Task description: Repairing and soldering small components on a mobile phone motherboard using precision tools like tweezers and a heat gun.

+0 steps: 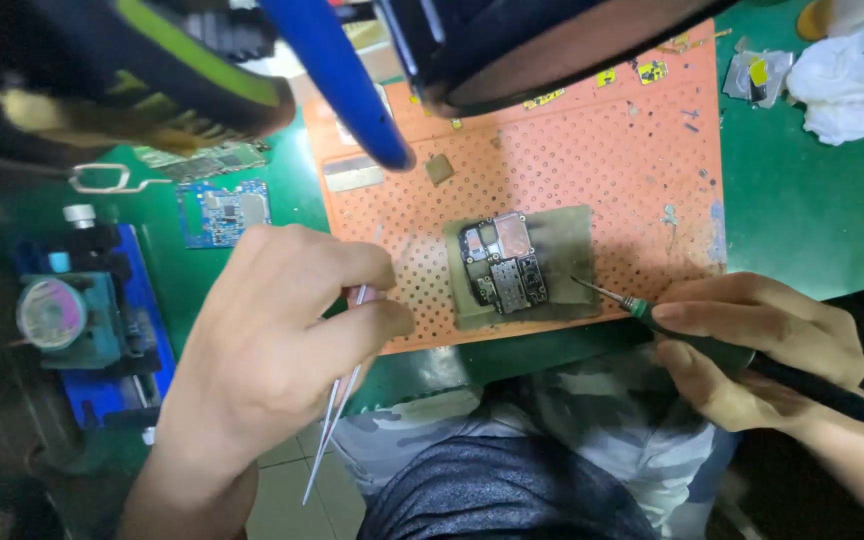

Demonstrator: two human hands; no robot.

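Note:
A small phone circuit board lies on a dark green pad on the orange perforated mat. My right hand grips a soldering iron with a green collar, its thin tip just right of the board over the pad. My left hand pinches metal tweezers, held left of the pad above the mat's front edge. The tweezers' points are hidden by my fingers.
A blue board holder with a round tin stands at the left. Two more circuit boards lie on the green table. White tissue sits at the far right. A dark microscope body and a blue arm hang overhead.

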